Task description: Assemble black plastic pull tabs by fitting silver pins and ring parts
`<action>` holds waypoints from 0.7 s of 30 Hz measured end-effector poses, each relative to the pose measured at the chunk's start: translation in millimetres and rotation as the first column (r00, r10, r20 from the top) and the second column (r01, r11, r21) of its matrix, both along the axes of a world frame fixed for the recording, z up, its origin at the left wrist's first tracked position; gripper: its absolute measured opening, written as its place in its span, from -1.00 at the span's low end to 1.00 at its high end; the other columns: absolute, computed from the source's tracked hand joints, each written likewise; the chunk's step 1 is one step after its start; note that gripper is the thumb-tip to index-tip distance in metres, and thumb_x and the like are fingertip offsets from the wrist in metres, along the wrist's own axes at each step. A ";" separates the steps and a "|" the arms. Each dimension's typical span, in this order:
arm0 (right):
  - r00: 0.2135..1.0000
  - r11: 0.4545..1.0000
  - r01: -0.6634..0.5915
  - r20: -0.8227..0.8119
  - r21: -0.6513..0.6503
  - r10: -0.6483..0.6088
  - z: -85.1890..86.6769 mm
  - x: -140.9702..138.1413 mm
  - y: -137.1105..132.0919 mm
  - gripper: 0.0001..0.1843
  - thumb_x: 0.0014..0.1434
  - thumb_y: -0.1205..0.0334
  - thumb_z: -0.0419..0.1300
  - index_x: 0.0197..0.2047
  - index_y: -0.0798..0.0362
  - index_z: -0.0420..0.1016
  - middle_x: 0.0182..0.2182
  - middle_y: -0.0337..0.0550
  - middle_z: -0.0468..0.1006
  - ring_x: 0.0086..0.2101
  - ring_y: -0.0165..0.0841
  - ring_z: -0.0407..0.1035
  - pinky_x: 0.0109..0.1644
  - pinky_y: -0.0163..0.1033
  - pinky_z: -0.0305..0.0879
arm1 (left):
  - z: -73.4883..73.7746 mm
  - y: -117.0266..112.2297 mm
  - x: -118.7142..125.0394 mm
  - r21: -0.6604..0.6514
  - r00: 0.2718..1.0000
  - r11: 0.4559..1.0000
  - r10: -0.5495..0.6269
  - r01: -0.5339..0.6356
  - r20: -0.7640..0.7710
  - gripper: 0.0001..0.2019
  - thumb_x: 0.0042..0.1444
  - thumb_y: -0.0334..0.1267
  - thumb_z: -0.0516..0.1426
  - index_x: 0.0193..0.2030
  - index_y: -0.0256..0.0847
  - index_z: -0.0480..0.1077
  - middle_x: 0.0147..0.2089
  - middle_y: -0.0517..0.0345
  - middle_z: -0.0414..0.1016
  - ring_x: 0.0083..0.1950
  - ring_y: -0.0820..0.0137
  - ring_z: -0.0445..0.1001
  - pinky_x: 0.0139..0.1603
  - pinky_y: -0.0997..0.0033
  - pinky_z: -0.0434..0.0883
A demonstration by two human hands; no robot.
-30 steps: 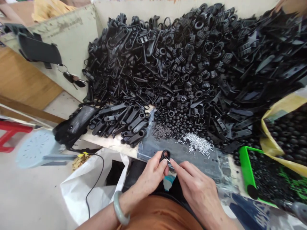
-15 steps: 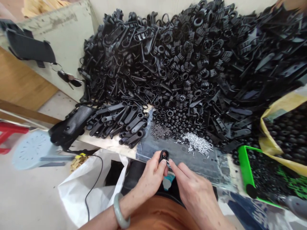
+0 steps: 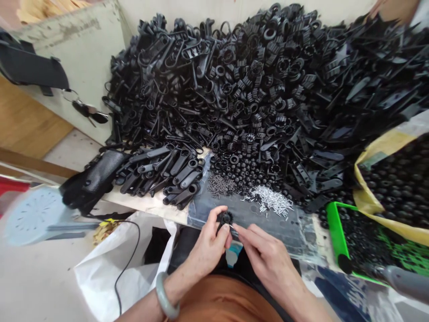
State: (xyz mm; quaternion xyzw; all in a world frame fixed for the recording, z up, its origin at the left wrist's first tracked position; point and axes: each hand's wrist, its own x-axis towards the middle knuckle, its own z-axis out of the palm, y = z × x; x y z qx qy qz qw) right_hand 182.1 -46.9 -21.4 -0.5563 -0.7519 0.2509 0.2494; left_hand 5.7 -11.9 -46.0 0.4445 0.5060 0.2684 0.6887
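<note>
My left hand (image 3: 208,245), fingers closed, holds a black plastic part with a ring-shaped end (image 3: 227,218) over the near edge of the bench. Between thumb and index finger, my right hand (image 3: 266,250) pinches a small silvery pin (image 3: 231,226) against the side of that part. Just beyond the hands lies a heap of similar silvery pins (image 3: 271,200). To its left is a pile of tiny dark metal pieces (image 3: 221,184), with black balls (image 3: 246,171) behind. Long black handle-like parts (image 3: 182,172) lie in rows on the left.
A large heap of black plastic parts (image 3: 201,89) covers the back. At right stand a green tray (image 3: 335,232) of small black pieces and a yellow-edged bag (image 3: 363,179) of balls. Bottom right shows a grey tool (image 3: 407,281). A white sack (image 3: 97,277) hangs left.
The view has shifted slightly to the right. The ring's opening looks dark now, where skin showed through before. My right hand stays close to the part with the pin.
</note>
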 end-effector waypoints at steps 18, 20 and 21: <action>0.995 0.999 -0.030 -0.098 -0.019 0.028 0.1 7.4 0.6 -0.61 0.49 0.34 -0.05 0.18 0.07 0.55 -0.34 -0.18 0.51 -0.44 -0.48 0.48 -0.34 -0.46 0.42 | 5.2 -3.5 -0.5 -0.065 0.994 0.998 0.008 -0.001 0.106 -0.50 0.37 0.11 0.05 0.24 -0.20 0.18 -0.42 0.32 0.27 -0.48 0.54 0.15 -0.54 0.58 0.09; 0.998 1.000 -0.024 -0.061 0.014 0.025 -1.2 7.1 0.7 -0.60 0.49 0.34 -0.06 0.17 0.08 0.56 -0.35 -0.16 0.52 -0.43 -0.48 0.50 -0.35 -0.46 0.43 | 4.8 -4.1 -1.2 -0.059 0.993 0.998 0.002 0.005 0.115 -0.52 0.38 0.10 0.04 0.25 -0.18 0.18 -0.42 0.33 0.26 -0.49 0.54 0.15 -0.52 0.57 0.11; 0.999 0.999 -0.024 -0.042 0.030 0.026 -1.6 7.1 0.7 -0.59 0.50 0.34 -0.07 0.17 0.09 0.56 -0.35 -0.16 0.52 -0.44 -0.47 0.50 -0.36 -0.46 0.43 | 4.7 -4.4 -1.3 -0.060 0.993 0.998 0.002 0.005 0.119 -0.52 0.39 0.10 0.03 0.26 -0.17 0.17 -0.42 0.34 0.26 -0.49 0.54 0.14 -0.52 0.57 0.12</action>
